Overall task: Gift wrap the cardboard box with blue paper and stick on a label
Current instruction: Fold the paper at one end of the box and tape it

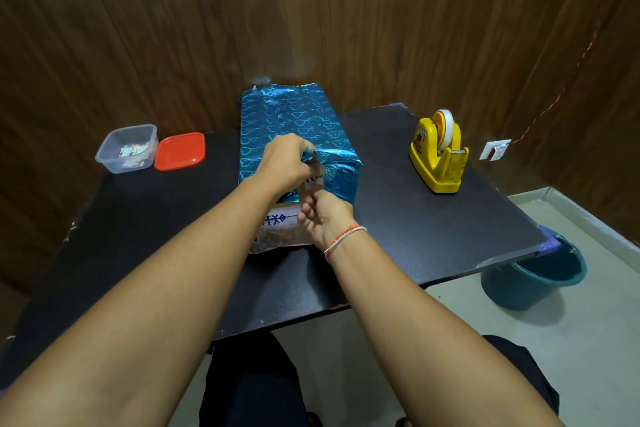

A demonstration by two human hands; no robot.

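The cardboard box (277, 232) lies lengthwise on the black table (433, 218), its top and sides covered in shiny blue paper (287, 114) with a heart pattern. Its near end is bare, showing printed cardboard. My left hand (285, 159) pinches the blue paper at the box's near top edge. Just below it, my right hand (323, 218), with a red and white thread on the wrist, holds the paper flap hanging over the near end. A small whitish piece, perhaps tape, shows between the two hands; I cannot tell what it is.
A yellow tape dispenser (438, 152) stands on the table's right side. At the left sit a clear plastic tub (126, 149) with small printed labels inside and its red lid (180, 151). A teal bucket (533, 274) is on the floor under the table's right corner.
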